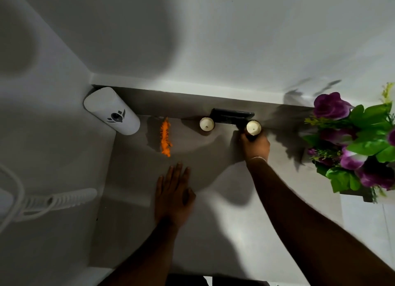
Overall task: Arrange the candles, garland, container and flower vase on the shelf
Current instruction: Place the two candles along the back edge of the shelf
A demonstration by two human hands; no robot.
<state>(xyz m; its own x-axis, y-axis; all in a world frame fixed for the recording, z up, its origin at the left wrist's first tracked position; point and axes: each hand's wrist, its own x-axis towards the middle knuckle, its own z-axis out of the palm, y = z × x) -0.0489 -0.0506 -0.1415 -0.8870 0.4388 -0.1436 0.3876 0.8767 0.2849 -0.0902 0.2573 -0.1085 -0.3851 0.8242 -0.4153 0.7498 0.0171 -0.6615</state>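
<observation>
Our right hand point(255, 145) has its fingers clamped round the right candle point(253, 127) at the back of the shelf point(213, 200), just beside the dark container point(232, 116). We'd set it flat, matching the other candle point(207, 124). Left hand point(173, 194) rests flat on the shelf, fingers together, holding nothing.

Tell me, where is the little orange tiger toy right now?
The orange tiger toy lies on the shelf left of centre, between the white cylinder in the corner and the nearer candle.
</observation>
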